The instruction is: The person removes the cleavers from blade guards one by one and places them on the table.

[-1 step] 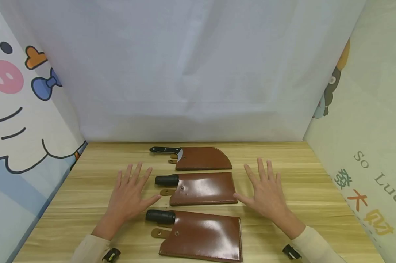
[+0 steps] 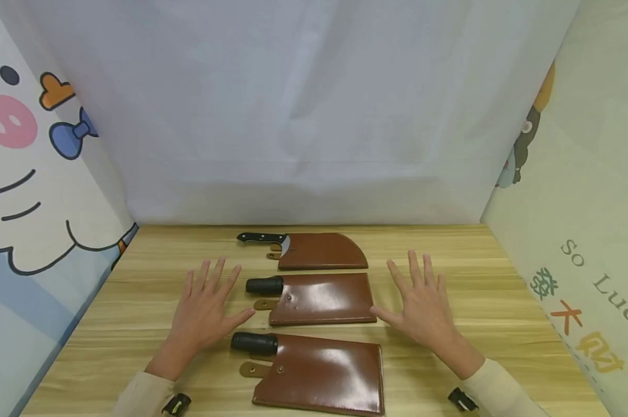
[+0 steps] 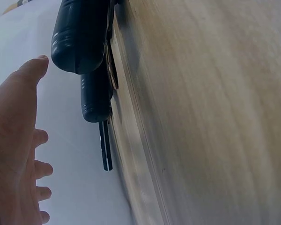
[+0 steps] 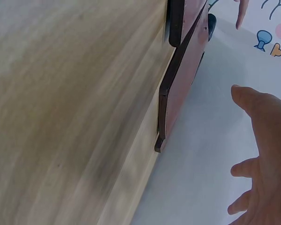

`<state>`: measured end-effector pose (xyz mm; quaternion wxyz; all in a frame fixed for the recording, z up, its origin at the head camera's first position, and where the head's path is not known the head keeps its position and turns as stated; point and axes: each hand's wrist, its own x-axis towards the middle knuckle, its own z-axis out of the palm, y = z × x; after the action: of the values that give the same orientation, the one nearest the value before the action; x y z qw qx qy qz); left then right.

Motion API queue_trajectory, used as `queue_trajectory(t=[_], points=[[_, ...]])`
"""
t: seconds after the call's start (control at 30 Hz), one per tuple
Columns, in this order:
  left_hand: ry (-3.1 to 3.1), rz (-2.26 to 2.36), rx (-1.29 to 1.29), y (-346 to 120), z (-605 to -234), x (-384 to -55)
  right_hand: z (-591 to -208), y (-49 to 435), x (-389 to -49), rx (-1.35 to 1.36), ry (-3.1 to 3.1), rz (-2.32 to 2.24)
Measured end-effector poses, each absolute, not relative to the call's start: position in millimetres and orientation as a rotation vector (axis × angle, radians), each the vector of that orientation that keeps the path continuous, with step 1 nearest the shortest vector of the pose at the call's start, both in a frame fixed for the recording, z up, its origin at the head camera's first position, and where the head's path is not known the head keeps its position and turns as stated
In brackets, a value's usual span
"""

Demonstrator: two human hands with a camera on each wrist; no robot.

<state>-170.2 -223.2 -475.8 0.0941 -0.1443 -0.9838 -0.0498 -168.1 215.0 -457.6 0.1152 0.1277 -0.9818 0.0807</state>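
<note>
Three knives in brown leather sheaths lie in a column on the table, handles to the left. The far knife [image 2: 261, 238] has a slim black riveted handle and a sheath [image 2: 321, 252] with a curved end. Thick black handles stick out of the middle sheath [image 2: 326, 298] and the near sheath [image 2: 324, 373]. My left hand [image 2: 201, 310] is spread, palm down, left of the handles; its thumb points toward the gap between the middle and near handles [image 3: 79, 37]. Spread likewise, my right hand [image 2: 423, 307] has its thumb tip by the middle sheath's right edge. Both hands hold nothing.
Snap straps [image 2: 254, 369] stick out at the sheaths' left ends. The wooden table [image 2: 501, 324] meets a pale cloth backdrop [image 2: 303, 116] behind, with printed cartoon cloth [image 2: 27, 191] at left and a lettered panel [image 2: 579, 231] at right.
</note>
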Motion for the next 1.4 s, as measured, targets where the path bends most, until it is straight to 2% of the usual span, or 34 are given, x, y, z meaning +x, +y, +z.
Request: queue_trajectory(t=[0.33,0.93,1.17,1.4], points=[[-2.912,-0.165,-0.448,-221,-472,-164,-454,215,-160,0.422,-2.821,0.215],[-2.941,-0.193,-0.504,-232,-464,-136,-453,215,-126,0.539,-2.852,0.181],[-2.901,-0.159,-0.602,-244,-470,-126,-460,211,-110,0.594,-2.837,0.221],[-2.882,-0.311,-0.728,-248,-477,-120,-474,204,-95,0.669,-2.823,0.242]])
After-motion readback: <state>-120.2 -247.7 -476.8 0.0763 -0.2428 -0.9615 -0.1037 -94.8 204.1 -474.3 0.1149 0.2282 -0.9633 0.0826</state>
